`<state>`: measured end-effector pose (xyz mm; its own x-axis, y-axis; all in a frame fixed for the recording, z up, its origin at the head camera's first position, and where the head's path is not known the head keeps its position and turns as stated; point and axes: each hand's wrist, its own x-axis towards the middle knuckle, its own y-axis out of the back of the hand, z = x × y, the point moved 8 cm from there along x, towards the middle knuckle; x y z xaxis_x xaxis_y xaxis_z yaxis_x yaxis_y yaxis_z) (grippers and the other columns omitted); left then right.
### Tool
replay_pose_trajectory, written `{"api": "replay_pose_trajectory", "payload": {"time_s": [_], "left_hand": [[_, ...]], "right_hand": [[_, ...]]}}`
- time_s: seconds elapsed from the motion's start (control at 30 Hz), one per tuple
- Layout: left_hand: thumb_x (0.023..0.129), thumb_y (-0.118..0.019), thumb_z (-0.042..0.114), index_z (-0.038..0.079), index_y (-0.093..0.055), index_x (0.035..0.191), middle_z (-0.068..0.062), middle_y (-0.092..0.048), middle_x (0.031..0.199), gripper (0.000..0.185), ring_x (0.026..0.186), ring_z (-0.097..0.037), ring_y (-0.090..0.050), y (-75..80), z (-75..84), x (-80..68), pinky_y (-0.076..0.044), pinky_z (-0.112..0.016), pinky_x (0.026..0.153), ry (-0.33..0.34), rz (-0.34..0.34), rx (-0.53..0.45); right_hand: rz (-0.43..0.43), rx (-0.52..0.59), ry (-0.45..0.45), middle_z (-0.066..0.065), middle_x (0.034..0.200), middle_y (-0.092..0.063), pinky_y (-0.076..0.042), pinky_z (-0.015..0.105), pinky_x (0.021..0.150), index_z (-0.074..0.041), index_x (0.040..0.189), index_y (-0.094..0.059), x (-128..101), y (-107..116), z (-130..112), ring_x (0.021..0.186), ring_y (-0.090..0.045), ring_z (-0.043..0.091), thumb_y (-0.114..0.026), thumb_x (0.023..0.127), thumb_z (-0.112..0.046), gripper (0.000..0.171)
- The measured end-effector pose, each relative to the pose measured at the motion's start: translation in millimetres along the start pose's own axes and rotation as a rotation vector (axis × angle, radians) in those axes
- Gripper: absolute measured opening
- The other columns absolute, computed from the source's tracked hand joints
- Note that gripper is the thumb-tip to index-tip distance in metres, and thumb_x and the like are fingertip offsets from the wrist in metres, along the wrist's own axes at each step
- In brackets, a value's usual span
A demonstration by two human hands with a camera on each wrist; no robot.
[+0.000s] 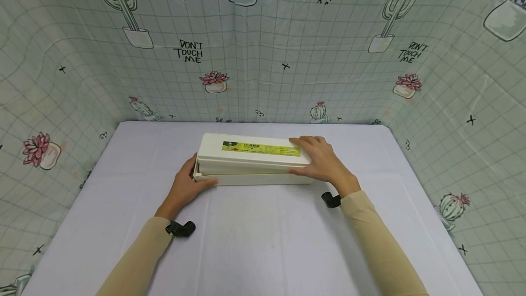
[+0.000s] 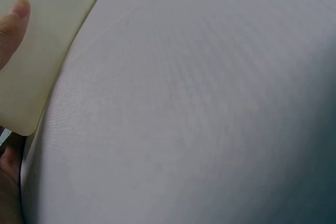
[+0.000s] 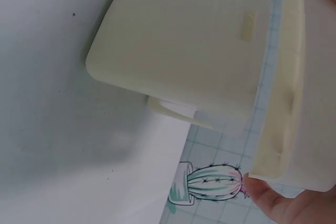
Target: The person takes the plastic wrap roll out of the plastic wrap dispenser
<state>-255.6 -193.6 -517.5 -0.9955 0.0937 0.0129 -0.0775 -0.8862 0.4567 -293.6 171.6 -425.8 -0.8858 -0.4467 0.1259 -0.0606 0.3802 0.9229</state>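
A long white cling film box stands on the table, its base [image 1: 255, 180] below and its lid [image 1: 246, 166] above. On the lid's top is a yellow-green label [image 1: 260, 148]. My left hand [image 1: 189, 187] grips the left end of the base, thumb on the front wall and fingers round the end, partly hidden. My right hand [image 1: 322, 161] holds the lid's right end, thumb at the front edge and fingers over the top. In the right wrist view, a gap separates the lid [image 3: 320, 93] from the base [image 3: 178, 35]. The box's inside is hidden.
A white cloth covers the table [image 1: 246, 241]. Behind and at both sides hangs a gridded curtain [image 1: 263, 35] printed with cacti. A black wrist camera [image 1: 181, 229] sits on the left wrist, another black camera [image 1: 331, 199] on the right.
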Motion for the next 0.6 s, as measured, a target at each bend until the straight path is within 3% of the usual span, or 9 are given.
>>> {"api": "replay_pose_trajectory", "payload": {"time_s": [0.6], "left_hand": [[0.084,-0.088,0.03,0.017,-0.027,0.164,-0.017,-0.045,0.154,0.102,0.132,-0.036,-0.053,0.8,3.0,-0.8,-0.043,-0.053,0.109,-0.011,0.009,0.01]], "right_hand": [[0.042,0.031,-0.055,0.012,0.149,-0.054,-0.035,0.062,0.106,-0.023,0.152,-0.053,-17,3,19,0.136,-0.041,0.042,-0.084,0.077,-0.062,0.09]]}}
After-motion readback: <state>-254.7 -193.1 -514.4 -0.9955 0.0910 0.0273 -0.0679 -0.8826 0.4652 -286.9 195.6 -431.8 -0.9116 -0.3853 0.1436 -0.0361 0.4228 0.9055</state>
